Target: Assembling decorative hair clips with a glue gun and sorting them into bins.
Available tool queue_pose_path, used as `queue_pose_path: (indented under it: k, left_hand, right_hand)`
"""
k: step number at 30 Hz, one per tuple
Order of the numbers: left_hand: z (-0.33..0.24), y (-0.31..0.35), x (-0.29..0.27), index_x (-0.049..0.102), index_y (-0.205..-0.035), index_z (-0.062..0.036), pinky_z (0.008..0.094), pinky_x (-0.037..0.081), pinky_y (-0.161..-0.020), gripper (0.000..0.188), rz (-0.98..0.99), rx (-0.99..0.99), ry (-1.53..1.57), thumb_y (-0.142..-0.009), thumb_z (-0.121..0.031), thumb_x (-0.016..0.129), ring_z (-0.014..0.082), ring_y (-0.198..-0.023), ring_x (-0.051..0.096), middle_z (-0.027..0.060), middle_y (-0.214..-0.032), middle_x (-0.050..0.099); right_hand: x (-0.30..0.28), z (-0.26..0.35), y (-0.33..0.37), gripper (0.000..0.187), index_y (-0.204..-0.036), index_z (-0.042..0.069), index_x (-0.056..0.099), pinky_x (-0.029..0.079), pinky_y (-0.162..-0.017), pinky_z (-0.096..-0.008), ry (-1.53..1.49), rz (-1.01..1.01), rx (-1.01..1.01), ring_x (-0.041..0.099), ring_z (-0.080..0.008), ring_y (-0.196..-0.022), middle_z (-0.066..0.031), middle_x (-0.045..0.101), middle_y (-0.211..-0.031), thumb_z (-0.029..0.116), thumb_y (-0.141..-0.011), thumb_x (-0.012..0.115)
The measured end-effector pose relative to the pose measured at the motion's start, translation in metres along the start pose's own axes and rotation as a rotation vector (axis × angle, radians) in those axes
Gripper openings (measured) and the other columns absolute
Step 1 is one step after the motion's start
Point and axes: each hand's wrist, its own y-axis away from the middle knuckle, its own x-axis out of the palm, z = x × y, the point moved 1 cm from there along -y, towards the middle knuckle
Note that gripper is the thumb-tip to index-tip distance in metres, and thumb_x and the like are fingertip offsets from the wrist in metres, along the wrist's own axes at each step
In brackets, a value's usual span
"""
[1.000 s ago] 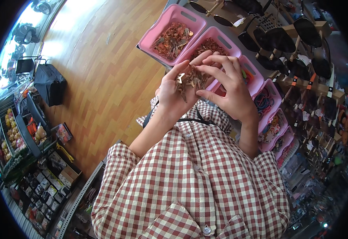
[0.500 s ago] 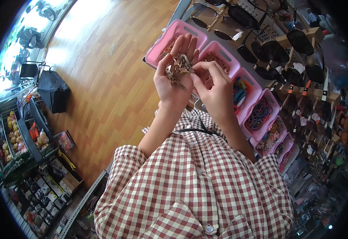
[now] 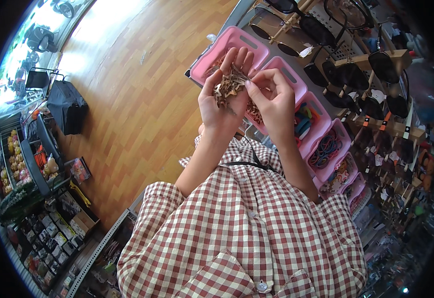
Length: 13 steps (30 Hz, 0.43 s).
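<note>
My left hand [image 3: 221, 115] is palm up and cupped, carrying a heap of small brown and gold-coloured clip-like pieces [image 3: 229, 89]. Their exact kind is too small to make out. Close against the heap's right side, my right hand [image 3: 277, 107] has its thumb and forefinger pinched together; whatever lies between the tips is hidden. Under and behind both hands stand a pink basket [image 3: 259, 41] and a second pink basket [image 3: 290, 72], each with small brownish pieces inside. My hands cover part of both.
More pink baskets run down the right, one with coloured bands [image 3: 303, 123], another with dark hair elastics [image 3: 324, 150]. Sunglasses [image 3: 383, 67] hang on a rack at the right. Wooden floor [image 3: 142, 99] spreads to the left, with a black bag [image 3: 67, 107] and stocked shelves beyond.
Both hands have shifted slightly right in the view, with the baskets and rack. My left fingers curl a little more, and the pieces lie rearranged. The right pinch has moved up along the heap.
</note>
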Motion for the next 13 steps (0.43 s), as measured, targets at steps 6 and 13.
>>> queue_pose_path:
  k: [6, 13]
  left_hand:
    - [-0.004, 0.005, -0.001, 0.033, -0.133, 0.0059, 0.044, 0.023, -0.11, 0.048, 0.01, -0.012, 0.088, -0.089, -0.015, 0.032, 0.032, -0.13, 0.031, 0.0201, -0.138, 0.036]
    - [-0.016, 0.008, 0.001, 0.03, -0.135, 0.003, 0.0439, 0.019, -0.111, 0.05, 0.034, 0.104, -0.007, -0.089, -0.015, 0.033, 0.0314, -0.133, 0.027, 0.0177, -0.141, 0.033]
  right_hand:
    - [0.0, 0.001, -0.004, 0.013, -0.087, -0.001, 0.052, 0.047, -0.065, -0.0198, -0.101, -0.117, -0.089, 0.057, -0.0058, -0.071, -0.0005, 0.057, -0.077, 0.001, -0.081, 0.063]
    - [0.006, 0.0, -0.016, 0.028, -0.103, 0.006, 0.052, 0.052, -0.069, -0.0258, 0.347, -0.06, -0.324, 0.059, -0.018, -0.088, -0.0089, 0.051, -0.11, 0.01, -0.08, 0.068]
